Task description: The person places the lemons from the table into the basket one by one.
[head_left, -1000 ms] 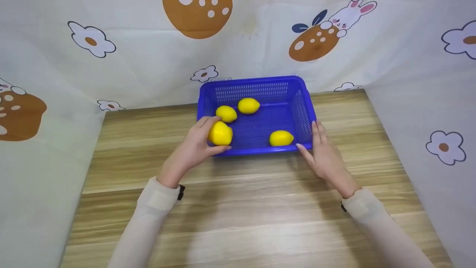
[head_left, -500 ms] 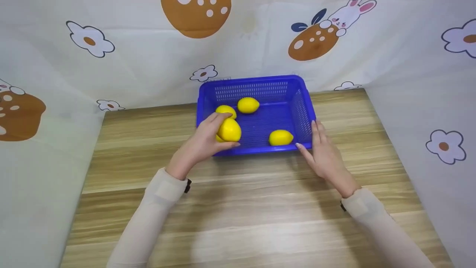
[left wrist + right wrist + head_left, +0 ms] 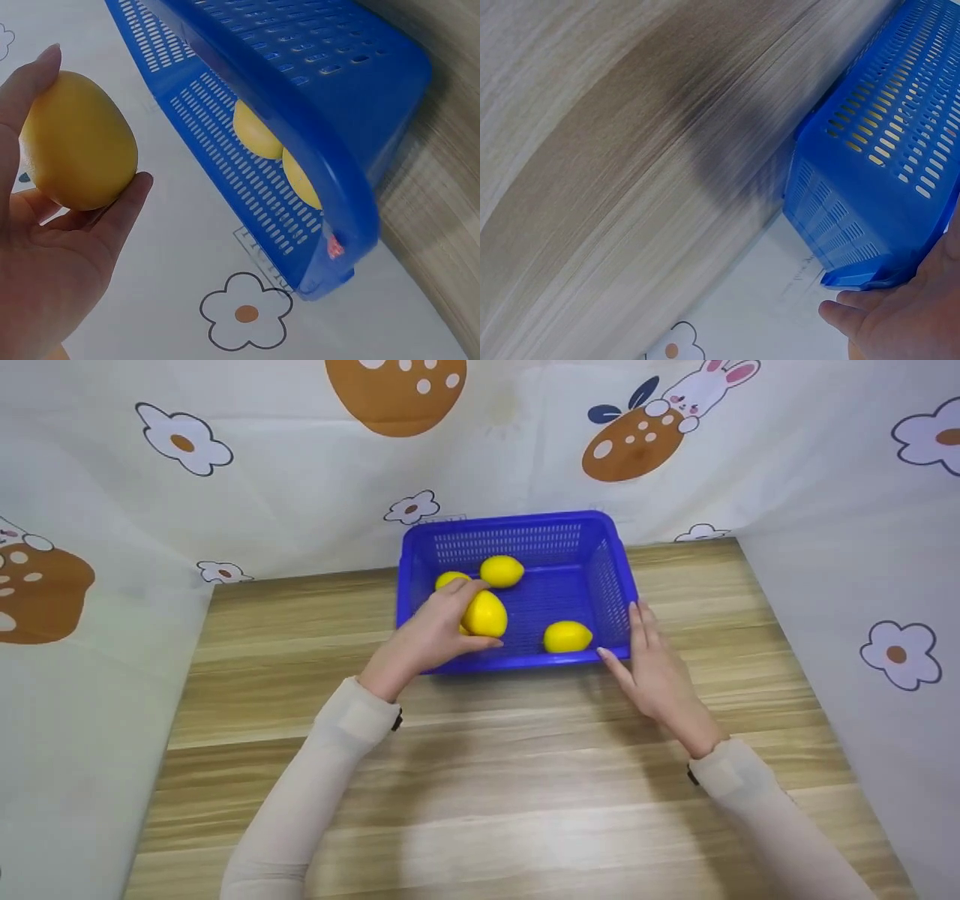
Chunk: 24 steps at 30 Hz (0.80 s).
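Note:
My left hand [image 3: 431, 634] grips a yellow lemon [image 3: 486, 614] between thumb and fingers, over the left half of a blue plastic basket [image 3: 517, 661]. In the left wrist view the held lemon [image 3: 82, 142] appears above the basket's rim. Inside the basket lie several other lemons: one near the back [image 3: 502, 571], one at the front right [image 3: 568, 637], one at the left [image 3: 452, 579] half covered by my hand, and a sliver of another behind the held one. My right hand [image 3: 660, 679] rests at the basket's front right corner, fingers straight along the side, thumb at the front rim.
The basket stands on a wood-grain table [image 3: 525, 780], close to the back cloth [image 3: 300, 472] printed with flowers and a rabbit. More pale cloth rises at the left [image 3: 82, 735] and right [image 3: 862, 570] edges of the table.
My left hand has moved right and slightly back with the lemon, farther over the basket. Part of a lemon behind it has come into view. My right hand and the basket have stayed in place.

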Available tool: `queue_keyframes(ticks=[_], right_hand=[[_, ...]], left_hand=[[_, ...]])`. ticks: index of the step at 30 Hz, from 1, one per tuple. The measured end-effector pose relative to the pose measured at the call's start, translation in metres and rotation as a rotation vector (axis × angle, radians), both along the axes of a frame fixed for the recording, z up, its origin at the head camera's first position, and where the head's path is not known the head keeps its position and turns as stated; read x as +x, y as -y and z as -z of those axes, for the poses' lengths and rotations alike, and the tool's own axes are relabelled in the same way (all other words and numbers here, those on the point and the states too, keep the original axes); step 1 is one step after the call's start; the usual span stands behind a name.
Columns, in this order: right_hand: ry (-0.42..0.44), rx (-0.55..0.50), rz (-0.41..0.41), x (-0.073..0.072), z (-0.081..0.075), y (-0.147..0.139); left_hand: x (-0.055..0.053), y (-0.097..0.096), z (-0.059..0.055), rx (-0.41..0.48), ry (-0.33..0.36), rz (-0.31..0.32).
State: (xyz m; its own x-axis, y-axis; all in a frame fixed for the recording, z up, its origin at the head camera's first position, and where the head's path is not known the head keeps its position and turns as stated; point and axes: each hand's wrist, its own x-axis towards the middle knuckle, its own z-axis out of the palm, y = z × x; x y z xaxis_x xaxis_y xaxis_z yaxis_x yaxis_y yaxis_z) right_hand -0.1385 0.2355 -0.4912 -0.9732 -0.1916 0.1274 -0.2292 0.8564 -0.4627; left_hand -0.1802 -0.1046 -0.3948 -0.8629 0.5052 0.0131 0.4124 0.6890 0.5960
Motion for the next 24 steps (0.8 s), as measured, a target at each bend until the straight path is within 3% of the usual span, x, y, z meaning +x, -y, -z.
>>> queue_keyframes(ticks=[6, 16, 24], right_hand=[[0.02, 0.011, 0.006, -0.001, 0.0, 0.0], [0.028, 0.02, 0.004, -0.001, 0.0, -0.001], [0.027, 0.023, -0.001, -0.001, 0.0, -0.001]], left_hand=[[-0.008, -0.01, 0.0, -0.023, 0.001, 0.033], [-0.024, -0.023, -0.006, -0.121, 0.052, 0.032], [-0.035, -0.031, -0.01, -0.148, 0.068, 0.033]])
